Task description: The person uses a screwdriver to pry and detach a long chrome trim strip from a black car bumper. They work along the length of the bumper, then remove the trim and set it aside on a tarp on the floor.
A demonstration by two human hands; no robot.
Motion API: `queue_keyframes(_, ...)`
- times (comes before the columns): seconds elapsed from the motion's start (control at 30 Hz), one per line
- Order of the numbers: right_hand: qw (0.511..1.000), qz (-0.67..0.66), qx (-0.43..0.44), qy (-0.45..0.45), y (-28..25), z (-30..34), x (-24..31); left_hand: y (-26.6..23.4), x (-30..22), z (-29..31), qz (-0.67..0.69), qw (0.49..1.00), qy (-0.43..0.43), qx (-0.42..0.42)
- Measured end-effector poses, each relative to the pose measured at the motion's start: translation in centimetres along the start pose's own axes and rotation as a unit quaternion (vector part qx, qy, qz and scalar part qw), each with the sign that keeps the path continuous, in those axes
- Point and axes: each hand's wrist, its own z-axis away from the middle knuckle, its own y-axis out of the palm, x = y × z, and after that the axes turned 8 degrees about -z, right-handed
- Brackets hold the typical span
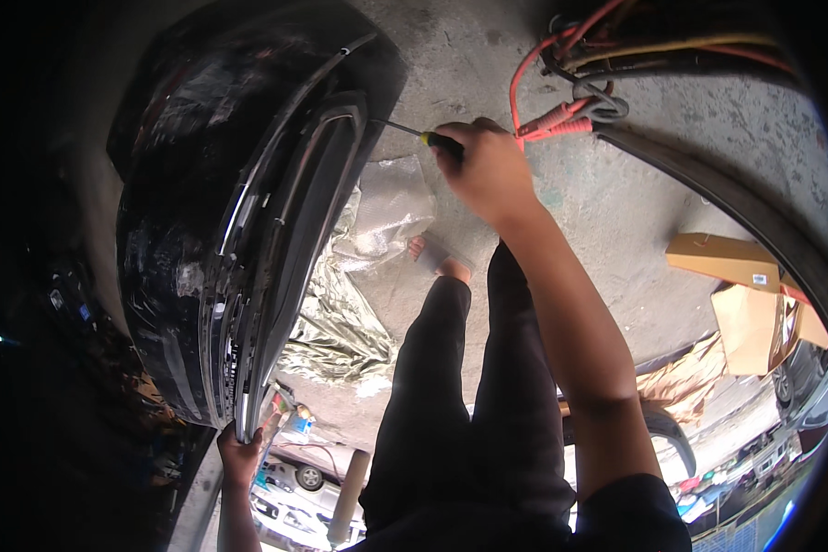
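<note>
A large black car bumper stretches down the left side, its glossy skin scuffed and dusty. Chrome strips and a long dark grille opening run along it. My right hand is closed around the black and yellow handle of a screwdriver. Its thin shaft points left, and the tip meets the bumper near the upper end of the grille opening. At the bumper's lower end, my left hand grips the edge beside a chrome strip; some of its fingers are hidden behind the part.
Bubble wrap and a crumpled silvery sheet lie on the concrete floor by my foot. Red cables with clamps hang at the upper right. Cardboard boxes sit at the right, near a long dark curved strip.
</note>
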Motion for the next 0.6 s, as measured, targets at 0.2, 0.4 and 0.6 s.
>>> queue_keyframes(0.2, 0.997, 0.059, -0.003, -0.04, 0.8, -1.8, 0.2, 0.3, 0.2, -0.4, 0.007, 0.999, 0.01, -0.034)
queue_keyframes(0.4, 0.975, 0.166, 0.082, -0.124, 0.8, -4.1, 1.4, 1.8, 0.2, -0.3, 0.063, 0.998, -0.017, -0.002)
queue_keyframes(0.6, 0.927, 0.279, 0.162, -0.192, 0.5, -6.6, 4.2, 2.8, -0.4, 0.4, 0.058, 0.998, -0.026, 0.014)
